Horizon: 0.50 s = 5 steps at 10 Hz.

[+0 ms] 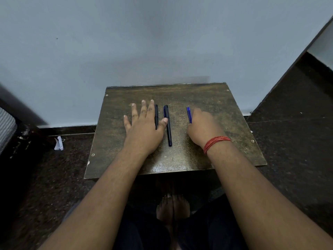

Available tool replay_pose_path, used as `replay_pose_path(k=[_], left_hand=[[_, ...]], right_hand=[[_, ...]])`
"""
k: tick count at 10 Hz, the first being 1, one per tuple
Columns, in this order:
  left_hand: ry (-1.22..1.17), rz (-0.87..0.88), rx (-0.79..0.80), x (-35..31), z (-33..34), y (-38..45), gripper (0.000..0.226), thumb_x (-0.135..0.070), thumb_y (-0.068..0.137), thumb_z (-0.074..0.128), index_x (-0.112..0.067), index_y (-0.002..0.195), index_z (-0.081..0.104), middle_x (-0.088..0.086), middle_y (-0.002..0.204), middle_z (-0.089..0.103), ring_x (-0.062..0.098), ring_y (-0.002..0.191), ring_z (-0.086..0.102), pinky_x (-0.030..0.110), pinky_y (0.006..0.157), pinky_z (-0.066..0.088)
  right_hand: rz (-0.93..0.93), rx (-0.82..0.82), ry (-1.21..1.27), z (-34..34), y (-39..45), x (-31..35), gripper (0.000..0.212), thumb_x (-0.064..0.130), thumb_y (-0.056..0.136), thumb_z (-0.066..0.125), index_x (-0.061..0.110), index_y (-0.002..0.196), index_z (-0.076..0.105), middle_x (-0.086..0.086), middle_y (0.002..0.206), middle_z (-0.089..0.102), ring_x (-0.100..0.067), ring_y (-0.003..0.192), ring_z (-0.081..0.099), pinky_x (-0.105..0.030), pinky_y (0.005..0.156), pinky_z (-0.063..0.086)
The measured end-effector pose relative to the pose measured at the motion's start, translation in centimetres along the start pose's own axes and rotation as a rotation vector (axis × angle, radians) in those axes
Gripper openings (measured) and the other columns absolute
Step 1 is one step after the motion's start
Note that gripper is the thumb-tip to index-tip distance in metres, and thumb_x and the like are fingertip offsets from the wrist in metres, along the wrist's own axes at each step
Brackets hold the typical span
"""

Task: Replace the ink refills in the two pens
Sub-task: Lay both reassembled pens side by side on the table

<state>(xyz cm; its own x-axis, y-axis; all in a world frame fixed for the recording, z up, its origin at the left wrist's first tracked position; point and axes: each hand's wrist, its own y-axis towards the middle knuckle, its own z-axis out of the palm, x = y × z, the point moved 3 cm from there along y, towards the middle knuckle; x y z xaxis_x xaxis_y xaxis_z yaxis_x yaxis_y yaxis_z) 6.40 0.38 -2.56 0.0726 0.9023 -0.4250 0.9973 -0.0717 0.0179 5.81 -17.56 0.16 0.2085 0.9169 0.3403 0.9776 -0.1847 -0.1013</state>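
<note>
I see a small brown table (207,150) pushed up against a pale blue-grey wall (144,42). Its top is scratched and worn, with little screws near the corners. The floor (288,159) around it is dark and speckled. A scrap of white paper (58,143) lies on the floor, far out past my left hand (144,127).

My left hand lies flat on the table with its fingers straight and spread. It holds nothing. A black pen (156,115) lies just under the edge of this hand, by the pointer finger. A second pen (168,126), dark blue, lies right beside it, and my thumb tip touches it.

My right hand (202,127) rests on the table with its fingers curled under. Two blue refills (188,114) stick out from its front. I cannot tell if the fingers hold them. A red thread band (215,142) is around that wrist.
</note>
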Motion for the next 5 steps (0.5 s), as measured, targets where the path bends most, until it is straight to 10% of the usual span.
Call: replay_pose_path(k=[2,5], left_hand=[[0.024,0.014,-0.014,0.3,0.3,0.0,0.075,-0.062,0.102,0.030,-0.027,0.163,0.003,0.002,0.173,0.001,0.029,0.158,-0.013,0.058,0.122,-0.007],[0.133,0.115,-0.100,-1.2,-0.5,-2.4,0.072,-0.060,0.100,0.019,-0.025,0.162,0.012,0.006,0.173,0.010,0.030,0.159,-0.005,0.060,0.121,-0.007]], right_hand=[[-0.018,-0.126,-0.030,-1.3,0.3,-0.7,0.017,0.024,0.098,0.052,0.014,0.111,0.049,-0.005,0.093,0.057,-0.024,0.077,0.054,-0.032,0.058,0.038],[-0.191,-0.321,0.027,-1.3,-1.8,1.2,0.035,0.038,0.097,0.054,0.014,0.122,0.053,-0.008,0.122,0.060,-0.030,0.115,0.053,-0.045,0.092,0.047]])
